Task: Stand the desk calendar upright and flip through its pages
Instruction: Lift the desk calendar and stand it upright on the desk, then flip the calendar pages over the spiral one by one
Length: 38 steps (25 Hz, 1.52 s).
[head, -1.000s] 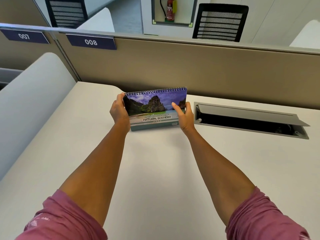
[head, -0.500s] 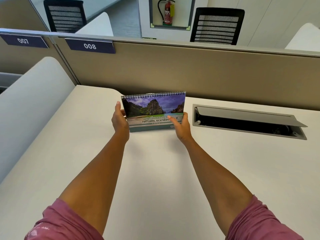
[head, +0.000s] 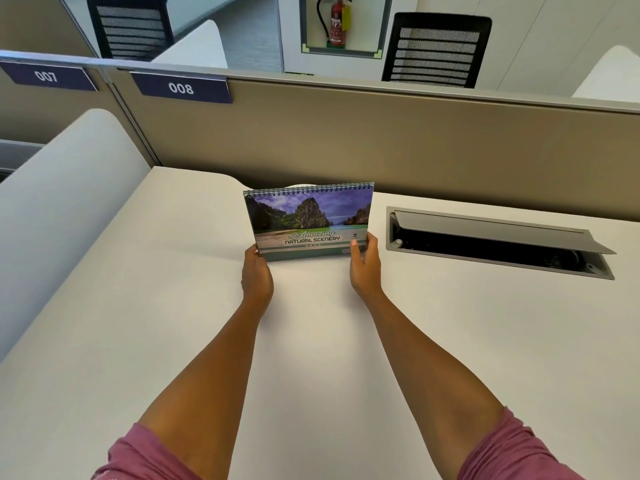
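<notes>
A spiral-bound desk calendar (head: 308, 220) stands upright on the white desk (head: 173, 306), its cover facing me with a sea-and-cliffs photo and the words "Amazing Natural Scenery". My left hand (head: 255, 275) grips its lower left corner. My right hand (head: 363, 265) grips its lower right corner, thumb on the front of the cover. The fingers behind the calendar are hidden.
A grey cable hatch (head: 498, 237) with its lid raised is set into the desk just right of the calendar. A beige partition (head: 381, 140) runs along the back, labelled 008 (head: 180, 87). A white curved divider (head: 62, 188) borders the left side.
Both hands have slid down from the calendar's sides to its bottom corners. The calendar has stayed standing with its cover towards me.
</notes>
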{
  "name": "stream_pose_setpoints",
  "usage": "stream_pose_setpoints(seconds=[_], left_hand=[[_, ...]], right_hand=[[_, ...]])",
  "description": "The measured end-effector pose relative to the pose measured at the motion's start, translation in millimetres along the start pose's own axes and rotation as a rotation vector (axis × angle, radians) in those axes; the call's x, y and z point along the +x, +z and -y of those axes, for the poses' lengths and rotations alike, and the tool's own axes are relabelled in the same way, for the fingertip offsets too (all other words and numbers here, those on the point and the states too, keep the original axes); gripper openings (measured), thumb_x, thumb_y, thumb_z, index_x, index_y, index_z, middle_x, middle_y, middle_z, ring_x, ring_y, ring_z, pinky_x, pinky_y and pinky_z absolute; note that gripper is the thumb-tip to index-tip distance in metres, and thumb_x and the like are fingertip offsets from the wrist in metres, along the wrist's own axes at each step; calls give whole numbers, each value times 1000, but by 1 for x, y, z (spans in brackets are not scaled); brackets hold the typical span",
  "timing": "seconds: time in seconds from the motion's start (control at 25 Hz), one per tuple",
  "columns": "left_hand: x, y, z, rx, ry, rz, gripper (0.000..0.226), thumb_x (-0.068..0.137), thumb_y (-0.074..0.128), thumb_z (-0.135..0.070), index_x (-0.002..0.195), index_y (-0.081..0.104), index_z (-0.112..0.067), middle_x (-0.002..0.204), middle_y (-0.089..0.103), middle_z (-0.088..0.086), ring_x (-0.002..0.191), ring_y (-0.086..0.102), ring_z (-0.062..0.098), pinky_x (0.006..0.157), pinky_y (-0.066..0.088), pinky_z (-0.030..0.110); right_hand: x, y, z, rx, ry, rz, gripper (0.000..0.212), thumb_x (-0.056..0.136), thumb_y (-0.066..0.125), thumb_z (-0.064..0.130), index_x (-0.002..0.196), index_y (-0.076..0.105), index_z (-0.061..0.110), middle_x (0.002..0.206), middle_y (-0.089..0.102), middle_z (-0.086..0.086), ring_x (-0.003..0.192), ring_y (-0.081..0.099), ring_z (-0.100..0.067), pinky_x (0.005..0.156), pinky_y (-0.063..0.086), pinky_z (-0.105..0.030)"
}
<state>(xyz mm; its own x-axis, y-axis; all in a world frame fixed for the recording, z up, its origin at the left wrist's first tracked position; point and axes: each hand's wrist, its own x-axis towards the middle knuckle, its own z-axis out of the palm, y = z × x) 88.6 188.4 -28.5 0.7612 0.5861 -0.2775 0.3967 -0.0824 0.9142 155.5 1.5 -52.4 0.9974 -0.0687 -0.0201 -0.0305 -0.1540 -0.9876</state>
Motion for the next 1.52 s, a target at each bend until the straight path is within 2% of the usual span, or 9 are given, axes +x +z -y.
stream_pose_setpoints(seconds=[0.08,0.28,0.4,0.56,0.68,0.84,1.04,1.24,1.52], left_hand=[[4,-1,11,65,79,22,43,102,30,-12,143,41,-19,143,51,7,127,48,31,114,33,50],[7,-1,22,129,109,27,53,100,38,-7,151,33,-20,151,44,7,135,44,30,116,30,50],[4,-1,26,126,133,32,58,99,41,-2,153,28,-20,156,37,5,141,36,27,120,26,46],[-6,-9,38,126,215,90,66,95,43,2,154,23,-17,159,31,4,145,30,22,121,22,36],[-12,-13,44,206,299,101,69,91,45,-7,155,22,-12,161,27,4,147,25,19,117,17,25],[-17,-10,54,377,311,78,69,96,45,-13,157,13,-15,164,13,3,152,7,24,124,9,38],[-17,-6,48,533,336,2,76,94,47,-17,156,4,-4,165,9,9,153,2,21,125,-3,41],[-27,-5,34,560,284,-14,71,96,46,-17,157,9,-14,164,13,9,152,2,24,124,-3,42],[-32,-6,31,521,264,-27,68,98,46,-19,157,13,-17,164,17,7,152,3,25,124,2,44]], right_hand=[[0,0,-3,-37,-5,15,40,102,44,23,140,38,11,137,53,-9,123,52,-20,100,44,-27],[2,0,-8,-117,-13,31,44,102,43,25,144,36,12,140,52,-8,127,50,-22,109,42,-42],[-1,-2,-5,-114,-34,46,47,101,46,20,145,34,9,143,49,-9,130,47,-22,111,39,-37],[-10,0,-2,-78,4,-12,61,96,54,9,149,24,7,152,36,-10,139,37,-22,107,29,-16],[-21,4,-4,-79,9,-46,65,94,56,4,150,22,6,153,34,-11,141,35,-23,109,26,-16],[-33,4,-4,-119,3,-47,68,91,58,1,149,24,7,153,34,-9,140,34,-21,106,23,-12],[-36,0,-2,-141,14,-81,62,90,59,1,145,32,9,148,41,-9,136,38,-21,104,26,-15],[-35,0,2,-145,53,-139,53,91,61,7,141,43,11,144,47,-8,133,44,-23,110,36,-31],[-40,3,10,-25,95,-176,54,91,63,6,140,42,13,140,53,-7,128,51,-23,102,40,-27]])
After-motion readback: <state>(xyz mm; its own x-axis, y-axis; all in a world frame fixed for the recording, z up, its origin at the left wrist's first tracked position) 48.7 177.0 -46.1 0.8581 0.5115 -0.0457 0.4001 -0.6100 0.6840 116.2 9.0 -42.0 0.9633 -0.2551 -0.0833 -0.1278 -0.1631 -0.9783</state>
